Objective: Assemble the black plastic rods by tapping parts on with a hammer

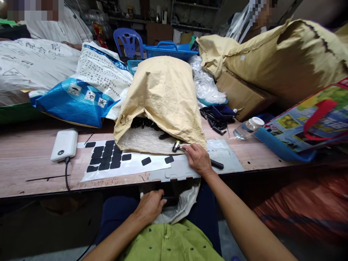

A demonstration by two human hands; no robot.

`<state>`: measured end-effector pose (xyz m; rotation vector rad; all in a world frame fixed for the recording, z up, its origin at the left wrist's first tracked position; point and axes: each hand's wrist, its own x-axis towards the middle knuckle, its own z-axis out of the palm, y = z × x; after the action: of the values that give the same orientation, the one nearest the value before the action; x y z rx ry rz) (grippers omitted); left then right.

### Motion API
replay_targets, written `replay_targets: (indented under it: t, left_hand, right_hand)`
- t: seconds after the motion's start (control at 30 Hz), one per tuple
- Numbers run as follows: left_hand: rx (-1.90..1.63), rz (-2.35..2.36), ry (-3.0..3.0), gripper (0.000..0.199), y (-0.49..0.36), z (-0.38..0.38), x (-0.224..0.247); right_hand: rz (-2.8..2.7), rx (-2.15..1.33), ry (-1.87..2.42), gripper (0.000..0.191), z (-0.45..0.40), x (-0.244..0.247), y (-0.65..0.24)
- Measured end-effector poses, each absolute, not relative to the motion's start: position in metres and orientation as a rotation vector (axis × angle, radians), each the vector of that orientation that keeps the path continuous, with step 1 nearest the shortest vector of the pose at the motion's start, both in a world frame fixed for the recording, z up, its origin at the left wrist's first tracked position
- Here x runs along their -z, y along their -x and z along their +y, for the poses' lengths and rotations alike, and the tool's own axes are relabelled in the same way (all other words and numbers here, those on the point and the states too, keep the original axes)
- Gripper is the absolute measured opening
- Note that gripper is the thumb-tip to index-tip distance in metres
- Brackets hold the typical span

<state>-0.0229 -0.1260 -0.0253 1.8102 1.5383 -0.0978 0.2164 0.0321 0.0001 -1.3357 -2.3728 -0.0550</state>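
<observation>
A small hammer (217, 164) with a black handle and a shiny head is in my right hand (199, 159). My fingers close round its shaft near the head, just above a grey plastic sheet (231, 163) at the table's edge. Below the edge, my left hand (150, 206) is closed on a dark slender piece (169, 198), mostly in shadow. Under it hangs a whitish sack (185, 203) between my legs. A tan woven sack (165, 87) lies mouth toward me, dark pieces inside. Black rounded stickers (104, 159) sit on a white sheet (130, 170), left of my right hand.
On the left stand a white power bank (64, 144) with a cable and a blue-white bag (81, 98). To the right are black parts (214, 121), a bottle (248, 127), a cardboard box (241, 90) and a colourful bag (312, 116). People are partly visible behind.
</observation>
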Motion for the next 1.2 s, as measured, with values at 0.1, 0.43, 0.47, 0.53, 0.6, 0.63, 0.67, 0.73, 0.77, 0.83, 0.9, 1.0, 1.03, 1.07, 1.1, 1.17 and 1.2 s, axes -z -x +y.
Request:
replay_targets:
  t: [0.1,0.43,0.47,0.53,0.6,0.63,0.67,0.73,0.77,0.83,0.9,1.0,1.03,1.07,1.1,1.17,1.2]
  left_hand:
    - [0.25,1.601,-1.859,0.027,0.018,-0.122,0.045]
    - [-0.145,1.176,-1.808,0.029,0.029,-0.077,-0.026]
    - [-0.253,1.187,-1.794,0.029,0.033,-0.06,-0.037]
    - [-0.505,1.408,-1.807,0.028,0.039,-0.019,-0.05]
    - [-0.737,1.688,-1.811,0.027,0.044,0.022,-0.05]
    - [-0.818,1.783,-1.853,0.026,0.045,0.04,-0.046]
    - [-0.855,1.845,-1.902,0.026,0.046,0.056,-0.04]
    - [-0.816,1.902,-1.985,0.024,0.046,0.079,-0.027]
    - [-0.769,1.912,-2.01,0.023,0.046,0.086,-0.021]
    - [-0.687,1.921,-2.021,0.019,0.047,0.09,-0.014]
    - [-0.673,1.892,-2.018,0.015,0.053,0.084,-0.013]
    - [-0.744,1.748,-2.029,0.015,0.068,0.064,-0.016]
    - [-0.768,1.703,-2.027,0.016,0.073,0.057,-0.016]
    - [-0.781,1.669,-2.024,0.017,0.077,0.05,-0.015]
    - [-0.783,1.648,-2.02,0.017,0.08,0.045,-0.014]
    - [-0.782,1.649,-2.012,0.017,0.083,0.037,-0.008]
    - [-0.782,1.66,-2.009,0.017,0.083,0.035,-0.004]
  right_hand:
    - [-2.377,0.076,1.346,0.031,0.032,-0.001,-0.216]
    - [-2.373,0.061,1.341,0.03,0.031,-0.001,-0.216]
    - [-2.374,0.061,1.343,0.03,0.031,0.0,-0.216]
    - [-2.378,0.065,1.35,0.03,0.031,0.0,-0.216]
    - [-2.377,0.067,1.356,0.03,0.031,0.0,-0.216]
    - [-2.376,0.063,1.356,0.03,0.031,0.0,-0.216]
    - [-2.374,0.058,1.355,0.03,0.031,0.0,-0.216]
    - [-2.37,0.049,1.357,0.03,0.031,0.0,-0.216]
    - [-2.37,0.048,1.359,0.029,0.031,-0.001,-0.216]
    - [-2.371,0.047,1.367,0.029,0.031,-0.001,-0.217]
    - [-2.372,0.045,1.37,0.029,0.031,-0.002,-0.217]
    - [-2.37,0.035,1.364,0.029,0.031,-0.002,-0.217]
    - [-2.366,0.033,1.362,0.029,0.031,-0.002,-0.216]
    - [-2.362,0.031,1.36,0.029,0.031,-0.002,-0.216]
    - [-2.358,0.033,1.358,0.029,0.031,-0.001,-0.216]
    - [-2.353,0.039,1.354,0.03,0.031,0.0,-0.216]
    - [-2.352,0.042,1.349,0.03,0.032,0.001,-0.216]
